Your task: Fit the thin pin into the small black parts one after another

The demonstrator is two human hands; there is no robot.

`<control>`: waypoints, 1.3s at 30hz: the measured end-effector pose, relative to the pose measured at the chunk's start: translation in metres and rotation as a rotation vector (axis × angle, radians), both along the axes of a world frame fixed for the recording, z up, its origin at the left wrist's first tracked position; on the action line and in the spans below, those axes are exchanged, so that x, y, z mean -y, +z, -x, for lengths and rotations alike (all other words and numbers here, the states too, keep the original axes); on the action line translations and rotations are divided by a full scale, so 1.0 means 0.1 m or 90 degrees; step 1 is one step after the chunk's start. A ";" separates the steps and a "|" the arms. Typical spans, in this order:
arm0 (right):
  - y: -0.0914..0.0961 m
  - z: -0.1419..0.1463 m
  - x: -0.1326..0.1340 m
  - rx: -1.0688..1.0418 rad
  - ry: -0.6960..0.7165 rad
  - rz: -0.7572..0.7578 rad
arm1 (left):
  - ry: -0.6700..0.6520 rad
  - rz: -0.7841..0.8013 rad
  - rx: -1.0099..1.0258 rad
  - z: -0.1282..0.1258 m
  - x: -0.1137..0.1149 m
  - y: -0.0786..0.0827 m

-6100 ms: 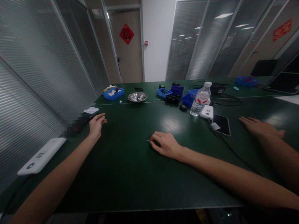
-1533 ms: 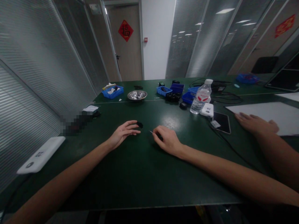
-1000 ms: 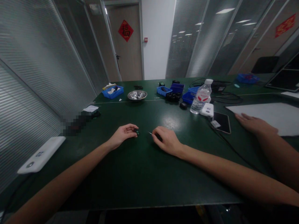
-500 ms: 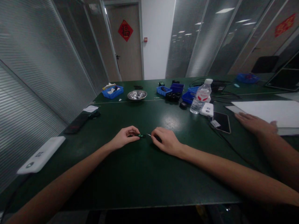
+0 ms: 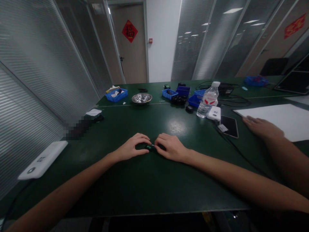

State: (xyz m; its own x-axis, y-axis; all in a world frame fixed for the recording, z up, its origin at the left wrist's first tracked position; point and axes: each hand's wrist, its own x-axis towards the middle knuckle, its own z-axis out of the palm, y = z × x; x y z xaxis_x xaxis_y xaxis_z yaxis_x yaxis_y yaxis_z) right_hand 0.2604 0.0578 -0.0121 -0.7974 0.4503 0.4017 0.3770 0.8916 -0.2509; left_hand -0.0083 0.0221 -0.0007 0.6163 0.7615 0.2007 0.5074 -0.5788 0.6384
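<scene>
My two hands meet at the middle of the dark green table (image 5: 149, 180). My left hand (image 5: 132, 149) curls its fingers around a small dark part with a green glint (image 5: 148, 148), pinned against the table. My right hand (image 5: 169, 148) is closed on a thin tool whose tip touches that part; the tool itself is mostly hidden by the fingers. Both forearms rest on the table.
Another person's hand (image 5: 262, 127) lies flat at the right by a white sheet (image 5: 277, 120). Behind are a water bottle (image 5: 208, 100), a phone (image 5: 229, 126), a white box (image 5: 214, 113), blue bins (image 5: 117, 95), a metal bowl (image 5: 141, 98). A white device (image 5: 42, 159) lies at the left.
My left hand fetched the small part from the left and brought it to my right hand. The hands have now closed together, tool tip on the part. The white sheet at the right shifted.
</scene>
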 end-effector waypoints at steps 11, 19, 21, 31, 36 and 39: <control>0.02 -0.01 0.01 0.007 0.007 0.006 | 0.054 -0.019 0.029 -0.01 0.03 -0.01; 0.02 -0.01 0.01 0.015 0.002 -0.001 | 0.046 -0.047 0.028 -0.01 0.04 0.02; 0.03 -0.01 0.02 0.018 0.003 0.000 | 0.040 -0.055 0.024 -0.01 0.04 0.01; 0.03 -0.01 0.01 0.016 0.008 -0.008 | 0.023 -0.056 -0.014 0.01 0.02 -0.03; 0.04 -0.01 0.01 0.025 0.017 -0.001 | 0.010 -0.054 -0.042 0.01 0.00 -0.05; 0.06 -0.01 0.01 0.024 0.016 0.001 | 0.005 -0.054 -0.046 0.01 0.00 -0.03</control>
State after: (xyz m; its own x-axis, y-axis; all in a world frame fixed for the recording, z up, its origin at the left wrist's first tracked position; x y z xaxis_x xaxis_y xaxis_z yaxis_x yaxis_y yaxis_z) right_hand 0.2618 0.0564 -0.0064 -0.8232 0.4306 0.3700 0.3642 0.9005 -0.2377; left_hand -0.0089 0.0217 -0.0039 0.6259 0.7482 0.2202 0.5550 -0.6256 0.5483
